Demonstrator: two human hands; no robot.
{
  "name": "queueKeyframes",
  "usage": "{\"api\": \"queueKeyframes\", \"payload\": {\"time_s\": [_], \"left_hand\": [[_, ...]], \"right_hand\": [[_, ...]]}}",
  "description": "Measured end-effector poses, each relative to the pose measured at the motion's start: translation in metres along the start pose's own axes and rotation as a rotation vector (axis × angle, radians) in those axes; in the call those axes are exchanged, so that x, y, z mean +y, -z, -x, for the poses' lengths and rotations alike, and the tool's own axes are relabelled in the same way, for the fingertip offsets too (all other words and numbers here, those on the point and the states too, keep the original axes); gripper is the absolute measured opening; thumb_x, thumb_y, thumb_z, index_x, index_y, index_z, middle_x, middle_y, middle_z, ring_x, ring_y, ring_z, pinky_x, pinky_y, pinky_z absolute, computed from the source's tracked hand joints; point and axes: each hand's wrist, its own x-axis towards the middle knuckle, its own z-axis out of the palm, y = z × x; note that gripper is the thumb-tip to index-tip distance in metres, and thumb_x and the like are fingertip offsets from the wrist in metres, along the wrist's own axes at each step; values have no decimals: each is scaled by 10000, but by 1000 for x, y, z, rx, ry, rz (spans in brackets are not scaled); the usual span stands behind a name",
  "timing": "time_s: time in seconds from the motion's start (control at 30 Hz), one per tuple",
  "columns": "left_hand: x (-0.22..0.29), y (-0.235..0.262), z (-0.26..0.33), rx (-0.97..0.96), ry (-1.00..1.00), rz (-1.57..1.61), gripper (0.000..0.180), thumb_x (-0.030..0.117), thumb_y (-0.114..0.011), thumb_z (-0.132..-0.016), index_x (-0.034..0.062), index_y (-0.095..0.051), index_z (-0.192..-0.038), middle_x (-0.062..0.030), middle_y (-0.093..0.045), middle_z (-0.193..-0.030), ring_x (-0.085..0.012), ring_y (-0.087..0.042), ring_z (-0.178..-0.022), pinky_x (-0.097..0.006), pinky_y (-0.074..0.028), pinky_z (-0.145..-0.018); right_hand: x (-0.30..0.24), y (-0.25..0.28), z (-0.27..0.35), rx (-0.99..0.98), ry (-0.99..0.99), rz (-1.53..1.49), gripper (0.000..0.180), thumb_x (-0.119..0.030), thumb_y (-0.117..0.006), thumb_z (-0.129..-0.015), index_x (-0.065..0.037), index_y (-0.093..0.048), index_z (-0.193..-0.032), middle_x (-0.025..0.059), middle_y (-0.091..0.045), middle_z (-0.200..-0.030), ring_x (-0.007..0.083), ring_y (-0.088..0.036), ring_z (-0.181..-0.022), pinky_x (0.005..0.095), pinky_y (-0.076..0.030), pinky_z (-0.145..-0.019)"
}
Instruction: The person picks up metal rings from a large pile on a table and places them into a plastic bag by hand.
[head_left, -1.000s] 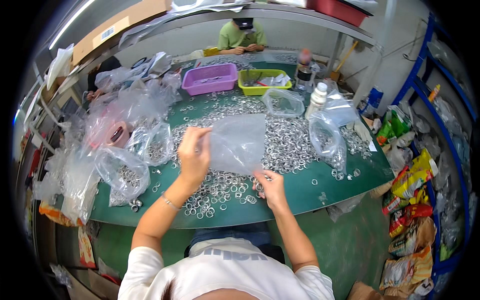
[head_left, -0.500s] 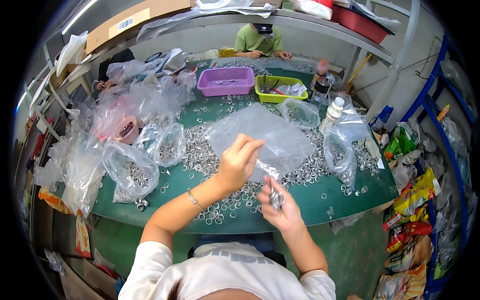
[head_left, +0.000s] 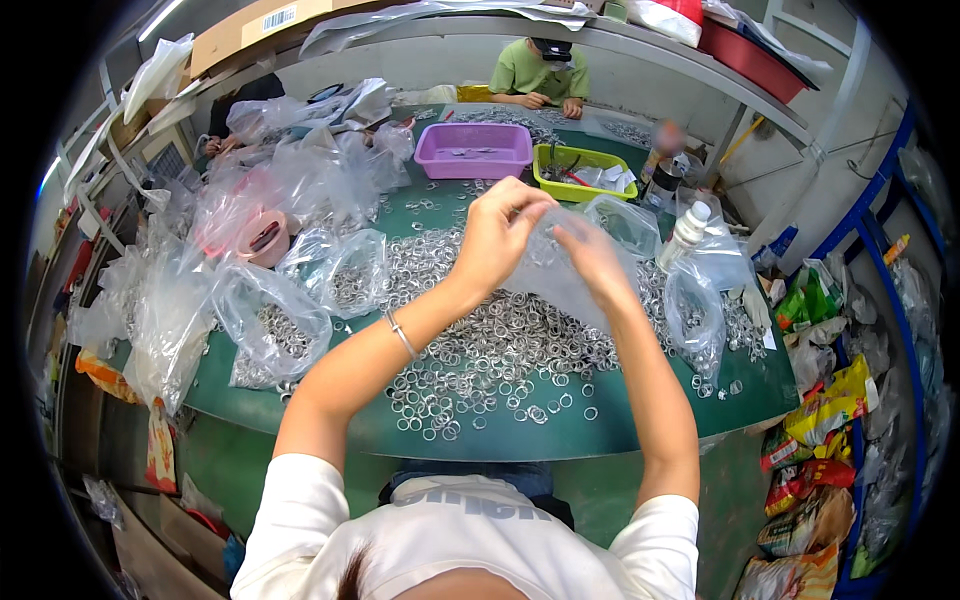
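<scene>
My left hand point(head_left: 497, 232) is raised over the middle of the table, its fingers pinched on the upper edge of a clear plastic bag point(head_left: 560, 275). The bag hangs between my hands, in front of the ring pile. My right hand point(head_left: 592, 258) is at the bag's right side, blurred by motion, so its grip on the bag cannot be made out. Under the bag and my forearms, a wide heap of small silver metal rings point(head_left: 480, 345) spreads over the green table point(head_left: 330, 415), with loose rings toward the near edge.
A purple basket point(head_left: 425, 160) and a yellow-green basket point(head_left: 590, 197) stand beyond my hands. Bags of rings lie left point(head_left: 270, 335) and right point(head_left: 695, 325), near a white bottle point(head_left: 685, 238). Across the table sits a person in green point(head_left: 520, 75). An overhead shelf point(head_left: 640, 65) spans the back.
Both hands have moved up and away from me, lifting the bag off the heap and exposing more rings. The rings seen in my right hand earlier no longer show there.
</scene>
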Motion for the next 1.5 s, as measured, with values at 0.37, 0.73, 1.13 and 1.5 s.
{"api": "queueKeyframes", "payload": {"time_s": [0.37, 0.73, 1.13, 1.5], "left_hand": [[-2, 5, 77, 14, 739, 612, 163, 45, -519, -890, -23, -566, -1031, -80, -615, -930, -157, -606, -836, -297, -500, -789], [-67, 19, 90, 178, 1115, 1135, 416, -55, -295, -861, -94, -292, -1275, -244, -518, -1096, -307, -618, -917, -381, -553, -843], [-68, 21, 18, 304, 1090, 1252, 58, 120, -426, -637, 75, -410, -670, -40, -408, -602, -160, -359, -503, -253, -338, -483], [-76, 40, 41, 460, 1015, 1770, 280, 51, -366, -806, -118, -485, -994, -200, -581, -868, -230, -608, -710, -360, -552, -681]], "right_hand": [[-2, 14, 85, 556, 278, 858, 229, -88, -586, -849, -3, -593, -1061, 216, -599, -957, 241, -594, -754, 349, -447, -624], [86, 17, 65, 7, -434, -1484, 137, -52, -463, -905, 22, -530, -1000, 100, -573, -814, 204, -556, -718, 336, -484, -674], [54, 12, 31, -420, -260, -865, 169, -139, -469, -799, -65, -543, -665, 6, -519, -647, 115, -464, -543, 248, -359, -494], [41, -4, 12, -559, -131, -2103, 266, -177, -383, -947, -23, -585, -867, 94, -629, -779, 208, -622, -758, 352, -527, -693]]}}
